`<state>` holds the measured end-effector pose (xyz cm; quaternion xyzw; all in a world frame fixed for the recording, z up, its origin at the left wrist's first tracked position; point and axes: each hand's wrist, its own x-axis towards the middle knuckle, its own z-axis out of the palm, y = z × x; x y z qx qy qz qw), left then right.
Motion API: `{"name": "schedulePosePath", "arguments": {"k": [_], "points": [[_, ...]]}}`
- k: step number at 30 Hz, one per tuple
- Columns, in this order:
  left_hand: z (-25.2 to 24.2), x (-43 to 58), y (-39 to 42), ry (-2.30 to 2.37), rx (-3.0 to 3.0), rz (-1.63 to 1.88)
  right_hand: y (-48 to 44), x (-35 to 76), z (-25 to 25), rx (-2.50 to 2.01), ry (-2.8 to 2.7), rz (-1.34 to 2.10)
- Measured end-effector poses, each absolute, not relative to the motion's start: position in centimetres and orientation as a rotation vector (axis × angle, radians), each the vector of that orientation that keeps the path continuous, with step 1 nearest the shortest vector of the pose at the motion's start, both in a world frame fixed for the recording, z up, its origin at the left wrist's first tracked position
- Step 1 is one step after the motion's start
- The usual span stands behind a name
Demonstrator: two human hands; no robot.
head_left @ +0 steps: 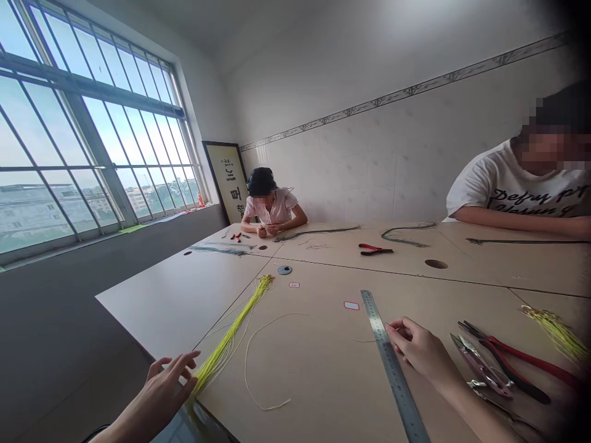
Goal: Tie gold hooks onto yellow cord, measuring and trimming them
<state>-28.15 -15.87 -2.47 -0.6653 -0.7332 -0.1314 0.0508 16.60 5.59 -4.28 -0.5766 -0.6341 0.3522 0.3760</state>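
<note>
My left hand (168, 387) hovers at the near left table edge with its fingers apart, beside a long bundle of yellow-green cords (240, 320). Whether it touches them I cannot tell. The bundle's far end is knotted with gold-coloured bits, and its near end hangs over the edge. Thumb and forefinger of my right hand (415, 344) pinch at the edge of a steel ruler (392, 363). A thin pale thread (362, 340) runs across the ruler towards that pinch. Between my hands a loose pale cord (247, 357) curves over the tabletop.
To the right lie scissors (484, 369), red-handled pliers (512, 363) and another yellow bundle (556, 332). Small labels (351, 306) lie near the ruler. Across the table (323, 363) two people (272, 206) sit with dark cords (323, 231) and more pliers (375, 249).
</note>
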Motion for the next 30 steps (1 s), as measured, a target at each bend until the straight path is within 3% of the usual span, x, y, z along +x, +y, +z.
{"name": "schedulePosePath", "arguments": {"k": [18,30], "points": [[-3.3,-28.4,-17.2,-2.186,-2.042,-0.25,5.9,16.8,-4.8,-1.486,-1.636,0.876],[-0.8,-24.1,-14.1,-1.721,-2.109,-0.161,5.8,16.7,-4.7,-1.488,-1.615,0.896]]}}
